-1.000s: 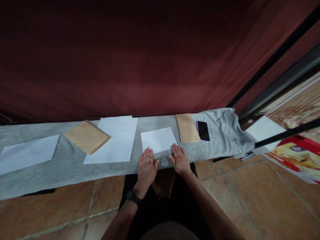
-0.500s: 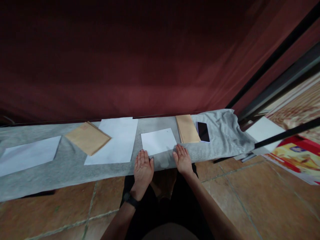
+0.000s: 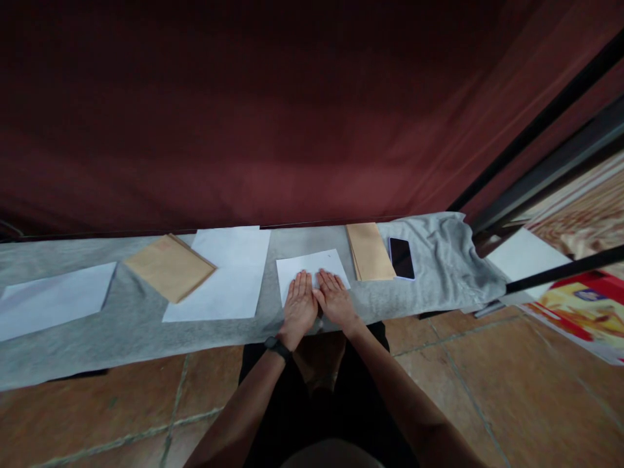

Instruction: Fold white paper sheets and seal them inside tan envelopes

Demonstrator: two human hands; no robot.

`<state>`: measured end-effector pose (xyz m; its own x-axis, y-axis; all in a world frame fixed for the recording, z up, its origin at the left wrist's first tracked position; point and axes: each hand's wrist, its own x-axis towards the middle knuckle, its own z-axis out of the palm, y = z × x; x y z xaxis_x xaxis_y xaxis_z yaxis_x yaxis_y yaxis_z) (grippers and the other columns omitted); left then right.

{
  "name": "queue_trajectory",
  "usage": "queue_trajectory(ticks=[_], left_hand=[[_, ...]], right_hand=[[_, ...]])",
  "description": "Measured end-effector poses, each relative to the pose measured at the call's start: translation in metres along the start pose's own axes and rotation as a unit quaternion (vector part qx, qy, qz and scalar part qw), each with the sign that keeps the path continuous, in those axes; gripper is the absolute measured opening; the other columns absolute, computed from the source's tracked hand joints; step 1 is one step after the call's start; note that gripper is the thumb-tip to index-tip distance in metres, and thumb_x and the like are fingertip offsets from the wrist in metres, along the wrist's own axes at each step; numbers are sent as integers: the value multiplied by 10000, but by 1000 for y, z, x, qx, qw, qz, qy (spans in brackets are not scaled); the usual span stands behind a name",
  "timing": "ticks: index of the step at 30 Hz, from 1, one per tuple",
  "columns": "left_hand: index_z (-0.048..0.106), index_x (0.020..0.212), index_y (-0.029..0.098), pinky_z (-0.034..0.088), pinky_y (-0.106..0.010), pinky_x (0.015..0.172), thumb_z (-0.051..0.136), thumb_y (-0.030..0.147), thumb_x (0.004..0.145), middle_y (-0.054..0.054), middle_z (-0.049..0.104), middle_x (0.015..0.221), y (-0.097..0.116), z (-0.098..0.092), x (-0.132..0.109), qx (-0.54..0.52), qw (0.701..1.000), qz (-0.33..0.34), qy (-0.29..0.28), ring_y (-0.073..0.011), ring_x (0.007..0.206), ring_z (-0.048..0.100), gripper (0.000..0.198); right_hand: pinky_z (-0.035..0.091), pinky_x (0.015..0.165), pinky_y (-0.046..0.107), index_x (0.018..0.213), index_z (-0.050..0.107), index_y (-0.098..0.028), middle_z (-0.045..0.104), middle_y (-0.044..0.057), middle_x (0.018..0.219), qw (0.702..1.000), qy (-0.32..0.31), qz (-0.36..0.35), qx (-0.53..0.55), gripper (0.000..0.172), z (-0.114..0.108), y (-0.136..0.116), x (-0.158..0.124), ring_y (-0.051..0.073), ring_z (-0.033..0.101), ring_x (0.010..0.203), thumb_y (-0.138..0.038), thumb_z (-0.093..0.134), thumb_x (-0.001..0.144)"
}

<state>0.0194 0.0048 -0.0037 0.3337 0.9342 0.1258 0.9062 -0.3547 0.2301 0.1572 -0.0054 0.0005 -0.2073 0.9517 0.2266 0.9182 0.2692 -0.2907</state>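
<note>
A small white sheet of paper [image 3: 312, 260] lies on the grey cloth [image 3: 121, 338] in front of me. My left hand [image 3: 299, 305] rests flat on its lower left part, fingers stretched out. Beside it, my right hand [image 3: 335, 300] lies flat on the paper's lower right part, palm down. The thumbs are close together, and the hands cover the near edge of the sheet. To the right of the paper are brown envelopes [image 3: 370, 252], then a phone [image 3: 402, 258] with a dark screen.
Left of my hands, larger white sheets [image 3: 229, 286] lie partly under a stack of brown envelopes [image 3: 168, 268]. Another white sheet [image 3: 53, 299] is at the far left. A dark red curtain [image 3: 292, 130] hangs behind; a black bar [image 3: 560, 273] and a red-and-yellow box [image 3: 585, 305] are at right.
Both hands have moved inward and forward from the paper's near corners onto its surface, now lying close together. The view has shifted slightly.
</note>
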Motion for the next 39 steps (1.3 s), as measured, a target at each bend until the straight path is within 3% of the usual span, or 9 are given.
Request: queue_trajectory(ticks=[10, 17, 22, 27, 33, 39], left_hand=[[339, 1566, 29, 257, -506, 1264, 333, 315, 1022, -207, 346, 1636, -28, 1, -2, -5, 994, -82, 79, -288, 1555, 260, 614], [362, 1546, -14, 301, -551, 1237, 318, 320, 1024, -259, 369, 1606, -35, 1, -7, -12, 985, -120, 122, -332, 1532, 313, 621], [380, 1546, 20, 321, -544, 1230, 325, 309, 1022, -236, 414, 1592, -37, 0, -7, -13, 982, -129, 134, -325, 1520, 342, 600], [380, 1546, 35, 283, -517, 1256, 313, 306, 1031, -210, 408, 1607, -29, -6, -2, -14, 988, -101, 119, -297, 1537, 312, 586], [357, 1551, 8, 226, -478, 1279, 305, 236, 1010, -202, 347, 1642, -9, -2, 19, -20, 998, -28, 44, -275, 1569, 220, 589], [340, 1569, 39, 218, -496, 1275, 281, 206, 996, -190, 331, 1650, -13, 7, 35, -21, 999, -24, 18, -265, 1572, 208, 599]], right_hand=[[310, 1227, 488, 1572, 373, -63, 400, 189, 1607, 996, 56, 58, -46, 603, 6, 22, -9, 298, 387, 1499, -429, 332, 1095], [330, 1202, 532, 1571, 349, -20, 386, 249, 1600, 991, 79, 96, -51, 645, 9, 20, -12, 338, 397, 1486, -450, 333, 1090], [345, 1190, 547, 1557, 372, -11, 402, 261, 1587, 988, 92, 115, -45, 636, 10, 18, -13, 345, 399, 1484, -439, 334, 1087], [321, 1213, 539, 1551, 416, -66, 451, 208, 1573, 990, 91, 102, -24, 590, 5, 19, -4, 319, 415, 1480, -422, 306, 1093], [300, 1252, 435, 1516, 487, -114, 455, 123, 1590, 1000, 1, 21, 14, 545, 0, 9, 27, 229, 392, 1500, -397, 278, 1099], [273, 1262, 430, 1504, 502, -117, 450, 116, 1596, 999, -33, -6, -1, 524, 5, 9, 46, 233, 393, 1499, -382, 298, 1101]])
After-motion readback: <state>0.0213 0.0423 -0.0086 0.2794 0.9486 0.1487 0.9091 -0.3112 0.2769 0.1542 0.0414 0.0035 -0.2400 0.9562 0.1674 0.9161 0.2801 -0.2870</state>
